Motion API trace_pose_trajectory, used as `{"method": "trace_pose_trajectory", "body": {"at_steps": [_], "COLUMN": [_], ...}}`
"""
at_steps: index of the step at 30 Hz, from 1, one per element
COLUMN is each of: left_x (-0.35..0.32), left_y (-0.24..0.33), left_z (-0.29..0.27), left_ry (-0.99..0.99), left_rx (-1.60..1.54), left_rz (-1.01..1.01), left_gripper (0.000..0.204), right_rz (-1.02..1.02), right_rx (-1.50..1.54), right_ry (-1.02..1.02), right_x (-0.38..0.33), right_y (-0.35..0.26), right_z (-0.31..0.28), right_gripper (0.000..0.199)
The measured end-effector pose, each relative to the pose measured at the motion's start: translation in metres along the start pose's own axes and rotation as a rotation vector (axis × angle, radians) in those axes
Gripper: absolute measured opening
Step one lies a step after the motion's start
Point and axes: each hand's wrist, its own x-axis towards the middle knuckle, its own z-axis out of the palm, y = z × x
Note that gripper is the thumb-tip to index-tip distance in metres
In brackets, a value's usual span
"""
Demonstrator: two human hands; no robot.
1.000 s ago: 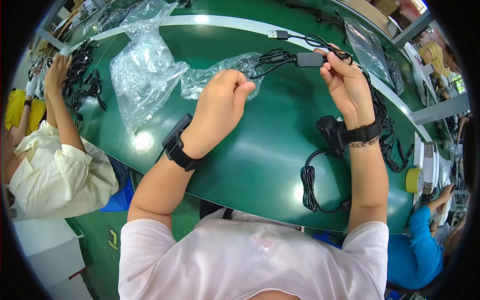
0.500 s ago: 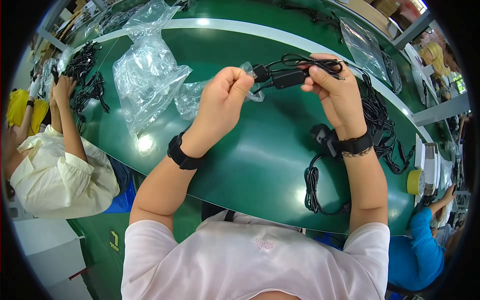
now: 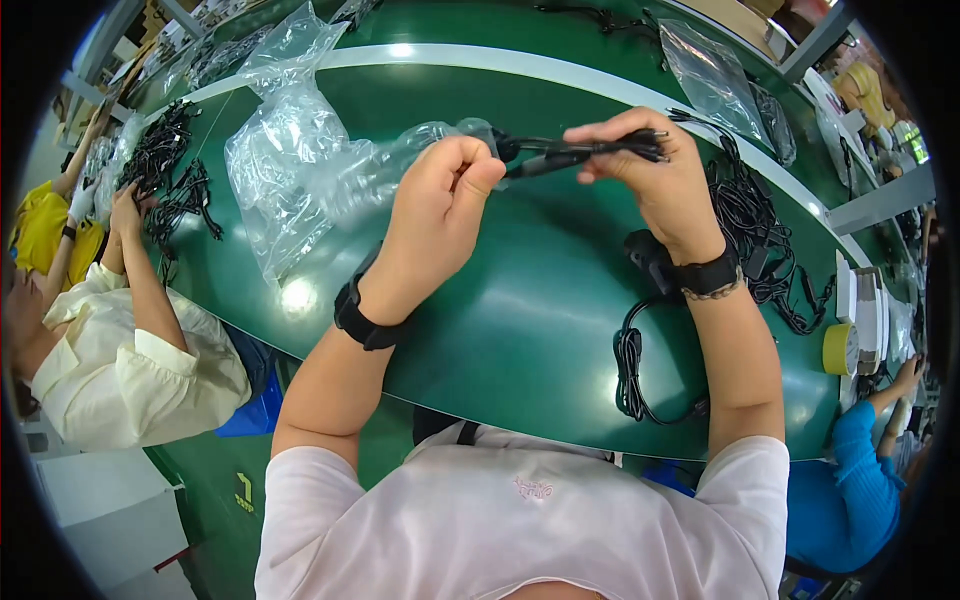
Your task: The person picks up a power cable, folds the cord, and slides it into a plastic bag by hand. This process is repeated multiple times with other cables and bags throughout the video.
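Observation:
My left hand (image 3: 445, 205) is closed, thumb against curled fingers, gripping a small clear plastic bag (image 3: 425, 135) that is smeared by motion and runs into a larger pile. My right hand (image 3: 665, 190) pinches a folded bundle of black cable (image 3: 560, 155) with thin plug tips sticking out past the fingers. The far end of the bundle reaches the bag's edge beside my left thumb; whether it is inside the bag is hard to see. A heap of clear plastic bags (image 3: 280, 165) lies left of my left hand.
Loose black cables (image 3: 750, 220) are heaped beyond my right wrist. A coiled cable (image 3: 630, 375) lies on the green table (image 3: 500, 370) near my right forearm. Yellow tape (image 3: 840, 349) stands by white boxes at right. Co-workers sit on both sides; black cables (image 3: 165, 150) lie at far left.
The cable bundle in my right hand has turned and looks narrower, its plug tips now pointing right. The small bag has spread out leftward and upward behind my left hand.

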Motion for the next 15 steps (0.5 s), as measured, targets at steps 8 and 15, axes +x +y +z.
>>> {"method": "trace_pose_trajectory", "body": {"at_steps": [8, 15], "left_x": [0.006, 0.013], "left_y": [0.0, -0.003], "left_z": [-0.001, -0.013], "left_ry": [0.148, 0.129], "left_rx": [0.241, -0.079], "left_rz": [0.091, -0.109], "left_gripper": [0.013, 0.015], "right_rz": [0.059, -0.135], "right_rx": [0.15, -0.108], "right_ry": [-0.003, -0.113], "right_x": [0.001, 0.001], "right_y": [-0.004, -0.002], "right_z": [0.01, 0.02], "right_gripper": [0.018, 0.016]}}
